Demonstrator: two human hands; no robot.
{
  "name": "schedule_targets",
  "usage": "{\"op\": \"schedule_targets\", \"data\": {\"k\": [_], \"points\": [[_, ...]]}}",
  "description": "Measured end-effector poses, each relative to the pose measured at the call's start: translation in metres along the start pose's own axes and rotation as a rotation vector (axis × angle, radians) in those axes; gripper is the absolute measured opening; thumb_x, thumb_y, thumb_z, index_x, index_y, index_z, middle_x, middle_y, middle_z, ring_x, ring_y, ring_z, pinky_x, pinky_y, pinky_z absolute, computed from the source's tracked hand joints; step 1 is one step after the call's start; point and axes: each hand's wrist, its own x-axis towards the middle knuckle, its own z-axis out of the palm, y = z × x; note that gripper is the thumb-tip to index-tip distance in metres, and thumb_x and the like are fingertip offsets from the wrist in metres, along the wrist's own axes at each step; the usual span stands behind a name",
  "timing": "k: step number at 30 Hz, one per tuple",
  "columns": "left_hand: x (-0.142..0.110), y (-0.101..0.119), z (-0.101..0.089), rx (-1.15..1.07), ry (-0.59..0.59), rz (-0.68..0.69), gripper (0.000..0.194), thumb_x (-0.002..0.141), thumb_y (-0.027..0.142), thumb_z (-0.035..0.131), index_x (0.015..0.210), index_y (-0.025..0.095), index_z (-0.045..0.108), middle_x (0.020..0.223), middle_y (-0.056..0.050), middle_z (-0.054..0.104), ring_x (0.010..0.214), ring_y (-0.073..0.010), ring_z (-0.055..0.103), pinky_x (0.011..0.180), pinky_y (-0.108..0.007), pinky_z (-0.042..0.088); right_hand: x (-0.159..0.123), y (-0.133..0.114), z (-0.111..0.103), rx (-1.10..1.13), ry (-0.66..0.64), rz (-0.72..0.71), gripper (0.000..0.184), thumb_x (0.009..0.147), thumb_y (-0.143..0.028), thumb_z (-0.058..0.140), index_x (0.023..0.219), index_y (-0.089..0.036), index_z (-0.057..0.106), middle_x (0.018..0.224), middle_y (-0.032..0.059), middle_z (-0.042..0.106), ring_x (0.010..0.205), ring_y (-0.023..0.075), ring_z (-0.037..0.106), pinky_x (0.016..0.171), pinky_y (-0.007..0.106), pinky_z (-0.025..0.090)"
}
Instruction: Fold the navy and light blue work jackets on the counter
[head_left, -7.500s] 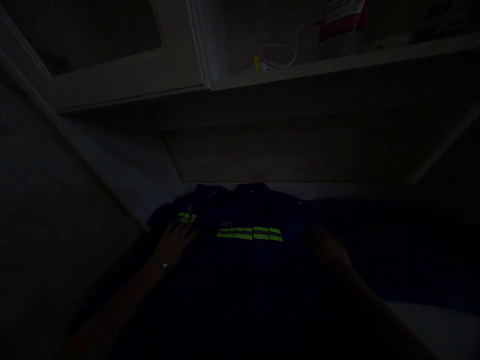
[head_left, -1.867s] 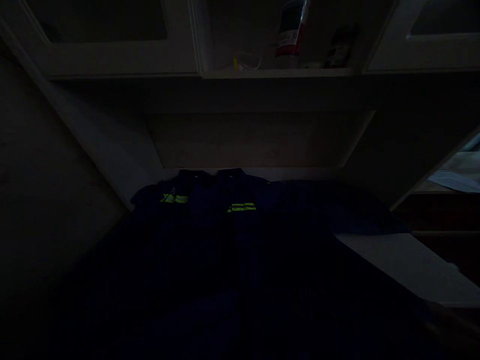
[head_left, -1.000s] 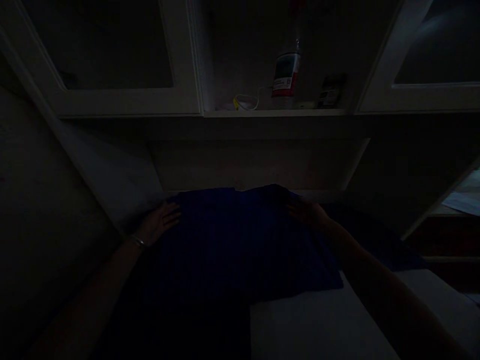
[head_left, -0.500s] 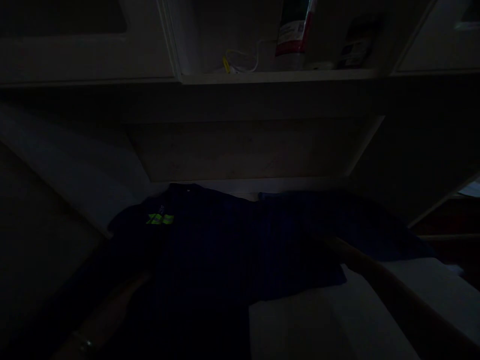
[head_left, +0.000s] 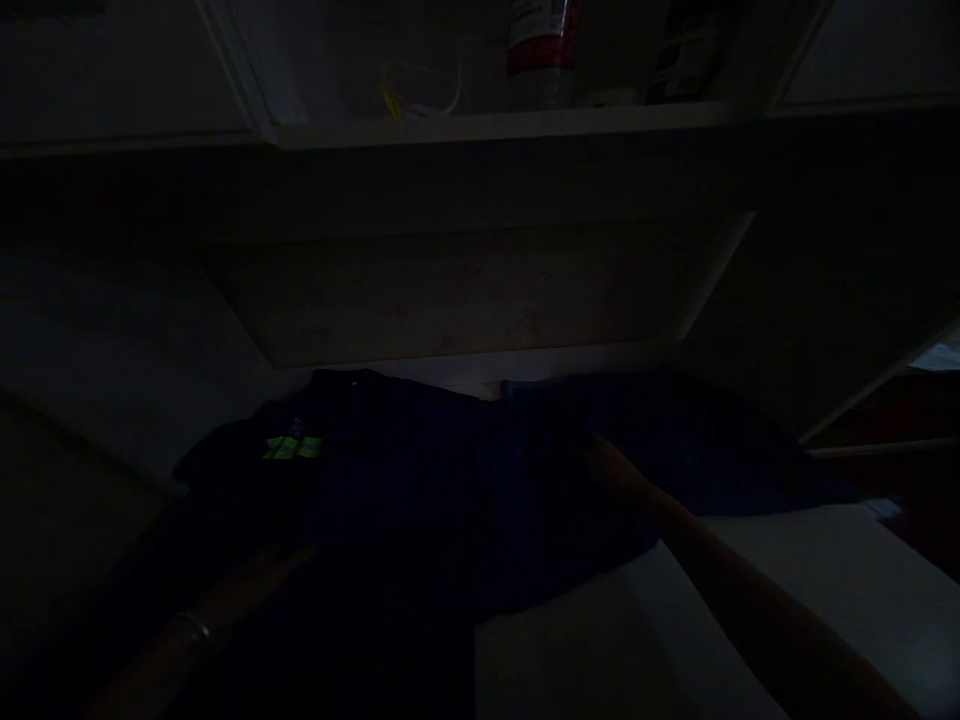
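Note:
A dark blue collared work garment [head_left: 405, 470] lies spread over a pale surface, with a bright yellow-green strip on its chest at the left. My left hand [head_left: 259, 580], with a bracelet on the wrist, rests on the lower left part of the cloth, its fingers stretched out. Farther right, my right hand [head_left: 604, 465] reaches onto the garment's right half. Its fingers fade into the dark cloth, so their grip is hidden. The picture is very dim.
An overhead shelf [head_left: 480, 125] holds a red-and-white labelled container [head_left: 540, 50], a white cord [head_left: 442, 105] with a yellow part and a dark item. Side panels flank the white tabletop [head_left: 570, 660]. A patterned back panel [head_left: 465, 300] stands behind.
My right hand has moved left and slightly up across the garment. My left hand stays on the cloth at the lower left. The camera view has shifted a little.

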Motion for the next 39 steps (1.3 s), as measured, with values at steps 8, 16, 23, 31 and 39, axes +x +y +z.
{"op": "schedule_targets", "data": {"k": [8,16,23,31,39], "points": [[-0.012,0.034,0.021,-0.224,-0.015,-0.042,0.058,0.068,0.054,0.073,0.112,0.018,0.065,0.115,-0.016,0.071,0.102,-0.0315,0.069,0.086,-0.043,0.059,0.009,-0.019,-0.017,0.06,0.114,-0.103,0.041,0.089,-0.054,0.047,0.104,-0.021,0.065,0.083,0.0034,0.071,0.073,0.0197,0.065,0.064,0.03,0.05],[-0.01,0.098,0.053,-0.262,0.01,0.032,0.057,0.07,0.042,0.076,0.119,0.016,0.064,0.107,-0.013,0.075,0.1,-0.0339,0.07,0.085,-0.046,0.059,0.025,-0.043,-0.046,-0.035,0.213,-0.248,0.031,0.09,-0.045,0.048,0.093,-0.02,0.068,0.084,0.0038,0.07,0.08,0.0208,0.064,0.074,0.03,0.049],[-0.027,0.195,0.101,-0.542,-0.175,0.158,0.071,0.066,0.042,0.08,0.13,0.021,0.057,0.117,-0.011,0.071,0.094,-0.0312,0.071,0.081,-0.047,0.06,0.039,-0.033,-0.161,-0.144,0.429,-0.083,0.047,0.092,-0.046,0.046,0.121,-0.014,0.063,0.113,0.0129,0.068,0.101,0.0275,0.064,0.085,0.037,0.049],[0.024,0.196,0.25,-0.361,-0.362,0.322,0.058,0.082,0.044,0.065,0.129,0.013,0.054,0.13,-0.02,0.063,0.109,-0.0283,0.066,0.093,-0.042,0.053,0.043,0.03,-0.223,-0.68,0.61,0.185,0.055,0.091,-0.032,0.044,0.14,-0.01,0.044,0.132,0.0286,0.05,0.118,0.0437,0.051,0.089,0.059,0.043],[0.028,0.156,0.244,-0.19,-0.37,0.423,0.049,0.078,0.038,0.069,0.12,0.014,0.06,0.124,-0.016,0.067,0.112,-0.028,0.064,0.099,-0.038,0.047,0.003,0.084,-0.093,-0.756,0.143,-0.175,0.045,0.096,-0.039,0.034,0.136,-0.028,0.052,0.146,0.007,0.048,0.13,0.0276,0.045,0.111,0.051,0.028]]}}
